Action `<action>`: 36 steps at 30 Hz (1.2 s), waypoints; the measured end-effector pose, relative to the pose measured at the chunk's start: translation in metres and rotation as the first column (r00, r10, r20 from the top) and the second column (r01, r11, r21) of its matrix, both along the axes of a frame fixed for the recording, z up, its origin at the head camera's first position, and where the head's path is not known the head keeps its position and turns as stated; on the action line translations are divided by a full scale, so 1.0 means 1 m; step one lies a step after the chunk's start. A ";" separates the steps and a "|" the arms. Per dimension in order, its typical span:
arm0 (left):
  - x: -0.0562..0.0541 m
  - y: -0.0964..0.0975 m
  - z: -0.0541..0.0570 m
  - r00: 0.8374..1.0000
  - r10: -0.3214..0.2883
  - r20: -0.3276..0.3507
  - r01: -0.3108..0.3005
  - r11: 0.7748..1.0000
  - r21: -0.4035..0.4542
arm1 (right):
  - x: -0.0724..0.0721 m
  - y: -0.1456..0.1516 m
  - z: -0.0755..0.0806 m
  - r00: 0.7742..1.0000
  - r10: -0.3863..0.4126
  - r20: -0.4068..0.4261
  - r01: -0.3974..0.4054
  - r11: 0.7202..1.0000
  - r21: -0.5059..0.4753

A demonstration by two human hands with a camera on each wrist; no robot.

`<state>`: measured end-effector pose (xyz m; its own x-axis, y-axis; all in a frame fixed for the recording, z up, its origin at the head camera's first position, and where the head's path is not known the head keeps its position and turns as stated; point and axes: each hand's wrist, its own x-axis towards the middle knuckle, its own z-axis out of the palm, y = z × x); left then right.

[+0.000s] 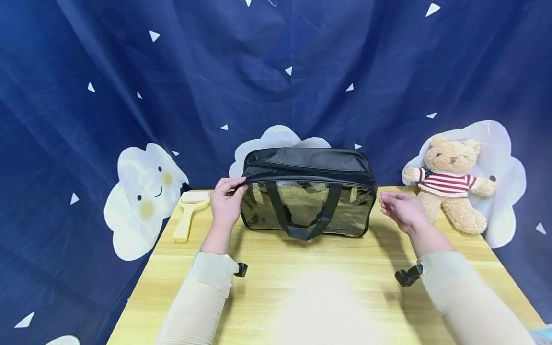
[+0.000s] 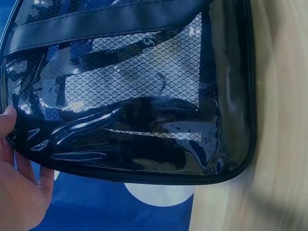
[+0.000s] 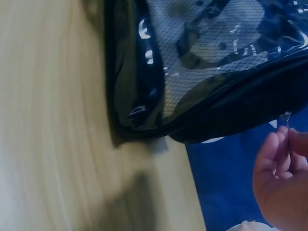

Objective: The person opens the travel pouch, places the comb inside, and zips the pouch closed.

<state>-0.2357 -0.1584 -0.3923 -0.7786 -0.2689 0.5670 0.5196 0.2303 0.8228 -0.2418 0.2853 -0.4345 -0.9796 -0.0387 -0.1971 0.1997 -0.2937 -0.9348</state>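
Observation:
A black bag (image 1: 308, 191) with see-through panels stands upright on the wooden table, its strap handle hanging down the front. My left hand (image 1: 227, 199) grips the bag's upper left edge; in the left wrist view the thumb of that hand (image 2: 24, 187) lies on the clear panel, with the fingers behind. At the bag's right side, my right hand (image 1: 403, 208) pinches a small metal zipper pull (image 3: 287, 118), seen in the right wrist view. Mesh shows through the clear panel (image 2: 134, 77). Whether anything lies inside the bag, I cannot tell.
Left of the bag lies a yellow-handled lint roller (image 1: 185, 223) near the table's left edge. A teddy bear (image 1: 450, 184) in a striped shirt sits at the back right. Behind the wooden table (image 1: 258, 287) hangs a blue curtain (image 1: 194, 72) with white clouds.

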 end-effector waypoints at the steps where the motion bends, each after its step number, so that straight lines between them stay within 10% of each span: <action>1: -0.003 -0.001 -0.004 1.000 0.001 0.005 -0.001 1.000 0.004 | 0.000 0.000 0.002 1.000 -0.017 0.003 0.017 1.000 -0.010; 11: -0.008 -0.016 -0.028 0.999 0.033 0.041 -0.036 0.996 0.076 | -0.002 -0.008 0.025 0.996 -0.084 -0.006 0.083 0.989 -0.120; 36: -0.016 -0.009 -0.024 0.998 -0.051 0.027 0.049 0.997 0.059 | -0.012 -0.044 0.095 0.980 -0.022 -0.198 0.017 0.999 -0.027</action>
<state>-0.2516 -0.1675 -0.4165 -0.8075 -0.2612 0.5288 0.5053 0.1562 0.8487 -0.2541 0.2413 -0.3392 -0.9998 -0.0218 0.0021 0.0049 -0.3193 -0.9476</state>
